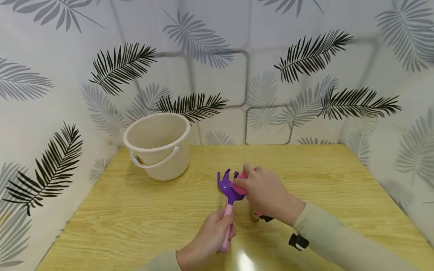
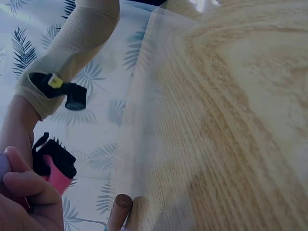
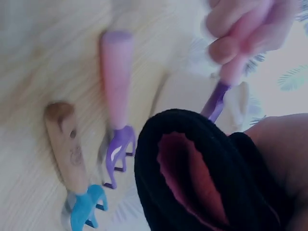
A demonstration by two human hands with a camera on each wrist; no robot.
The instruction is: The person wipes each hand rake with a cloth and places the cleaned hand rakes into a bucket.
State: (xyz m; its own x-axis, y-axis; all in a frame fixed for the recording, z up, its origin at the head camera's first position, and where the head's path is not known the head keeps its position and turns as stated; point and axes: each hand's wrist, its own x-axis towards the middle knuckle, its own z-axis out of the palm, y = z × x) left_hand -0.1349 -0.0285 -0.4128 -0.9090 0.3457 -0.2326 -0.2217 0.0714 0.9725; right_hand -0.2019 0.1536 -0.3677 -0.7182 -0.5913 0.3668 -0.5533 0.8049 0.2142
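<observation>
My left hand (image 1: 215, 227) grips the pink handle of a purple-headed hand rake (image 1: 229, 190), tines pointing away. My right hand (image 1: 266, 190) holds a pink glove (image 1: 241, 182) against the rake's head, covering part of the tines. In the right wrist view the glove's black cuff (image 3: 149, 159) hangs wide at the mouth, with pink lining inside. Beneath the hands, a second pink-handled purple rake (image 3: 117, 82) lies beside a wooden-handled rake with blue tines (image 3: 67, 149). In the head view, the hands and held rake largely hide these two.
A white bucket (image 1: 186, 162) with its handle hanging down stands at the back left of the wood-grain table (image 1: 135, 210). Behind the table hangs a leaf-patterned cloth (image 1: 210, 82). A small black camera (image 1: 299, 242) sits on the right sleeve.
</observation>
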